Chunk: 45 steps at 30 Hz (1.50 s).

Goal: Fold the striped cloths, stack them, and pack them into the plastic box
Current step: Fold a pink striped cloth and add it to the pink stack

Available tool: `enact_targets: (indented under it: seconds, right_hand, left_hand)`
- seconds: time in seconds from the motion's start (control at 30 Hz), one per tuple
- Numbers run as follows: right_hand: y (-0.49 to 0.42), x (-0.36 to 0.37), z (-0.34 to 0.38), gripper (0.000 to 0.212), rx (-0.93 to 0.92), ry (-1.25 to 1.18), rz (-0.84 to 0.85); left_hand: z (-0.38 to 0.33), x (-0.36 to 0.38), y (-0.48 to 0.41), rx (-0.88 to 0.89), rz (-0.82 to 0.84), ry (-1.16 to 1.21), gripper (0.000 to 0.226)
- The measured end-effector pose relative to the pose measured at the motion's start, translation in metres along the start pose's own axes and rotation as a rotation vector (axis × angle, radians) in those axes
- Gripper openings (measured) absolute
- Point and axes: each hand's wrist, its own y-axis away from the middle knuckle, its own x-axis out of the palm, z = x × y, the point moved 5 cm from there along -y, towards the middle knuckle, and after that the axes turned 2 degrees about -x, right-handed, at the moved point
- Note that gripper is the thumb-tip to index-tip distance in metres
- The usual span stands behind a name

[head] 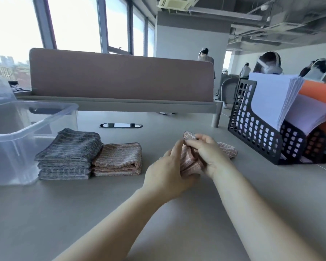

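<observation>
Pink cloth mid-fold; two piles folded, nothing packed yet.

The pink striped cloth (pixel 191 163) is bunched just above the bench (pixel 83 213), held between both hands. The right hand (pixel 205 151) pinches an upper edge in a narrow grip, the left hand (pixel 166 172) clasps the lower folds, and one end trails out to the right. Further left, a grey pile (pixel 68 153) and a pink pile (pixel 119 159) lie folded and touching, beside the plastic box (pixel 36 125), where no cloth shows. Probably left: finish this fold, stack, pack.
</observation>
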Motion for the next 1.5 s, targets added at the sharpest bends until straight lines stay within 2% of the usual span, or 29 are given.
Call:
enact_targets:
  seconds: [0.07,0.17,0.23,0.27,0.33,0.4,0.43,0.57,0.63,0.7,0.8,0.9,0.97,1.03,1.1,1.3,1.37,1.5]
  right_hand:
    - [-0.002,0.017,0.011,0.048,-0.055,-0.155,0.077]
    - [-0.004,0.031,0.026,0.04,-0.204,-0.014,0.021]
    - [-0.007,0.037,0.026,0.036,-0.269,0.118,-0.062]
    - [-0.009,0.043,0.02,0.04,-0.236,0.145,-0.044]
    - [-0.009,0.066,0.003,0.049,-0.068,0.111,0.122]
    - [-0.004,0.09,-0.012,0.038,0.085,-0.044,0.288]
    - [-0.005,0.098,-0.016,0.031,0.091,-0.104,0.322]
    - [-0.017,0.115,-0.016,0.013,0.029,-0.282,0.256]
    - [-0.023,0.12,-0.014,0.006,0.023,-0.29,0.242]
    - [-0.027,0.126,-0.013,0.007,0.004,-0.276,0.263]
    - [-0.034,0.138,-0.011,0.02,-0.001,-0.334,0.239]
    - [-0.033,0.151,-0.011,0.048,0.107,-0.367,0.355]
    - [-0.032,0.153,-0.016,0.052,0.114,-0.188,0.399]
    - [-0.033,0.148,-0.024,0.059,0.012,0.136,0.367]
    - [-0.037,0.142,-0.029,0.055,-0.113,0.324,0.286]
    - [-0.041,0.142,-0.033,0.046,-0.181,0.359,0.245]
    - [-0.039,0.142,-0.034,0.039,-0.209,0.447,0.241]
    - [-0.037,0.139,-0.039,0.039,-0.298,0.688,0.222]
  left_hand:
    - [0.011,-0.016,-0.006,-0.097,-0.125,0.324,0.058]
    - [0.039,-0.041,-0.011,-0.332,-0.287,0.836,0.01]
    - [0.056,-0.054,-0.01,-0.474,-0.36,1.138,0.01]
    - [0.063,-0.058,-0.011,-0.513,-0.388,1.296,0.011]
    - [0.073,-0.063,-0.012,-0.551,-0.41,1.516,0.014]
    - [0.081,-0.062,-0.012,-0.562,-0.385,1.602,0.016]
    - [0.087,-0.062,-0.011,-0.557,-0.376,1.602,0.016]
    - [0.116,-0.079,-0.008,-0.55,-0.434,1.4,0.033]
    - [0.13,-0.094,-0.002,-0.535,-0.474,1.201,0.026]
    - [0.14,-0.106,0.003,-0.497,-0.475,0.992,0.02]
    - [0.141,-0.118,0.002,-0.394,-0.466,0.753,0.022]
    - [0.143,-0.125,-0.008,-0.374,-0.502,0.55,0.022]
    - [0.149,-0.123,-0.015,-0.409,-0.478,0.463,0.021]
    - [0.155,-0.12,-0.016,-0.446,-0.406,0.377,0.018]
    - [0.159,-0.116,-0.014,-0.457,-0.331,0.22,0.017]
    - [0.156,-0.117,-0.006,-0.42,-0.345,-0.084,0.023]
    - [0.155,-0.116,-0.005,-0.417,-0.32,-0.214,0.025]
    - [0.153,-0.107,-0.005,-0.381,-0.237,-0.502,0.025]
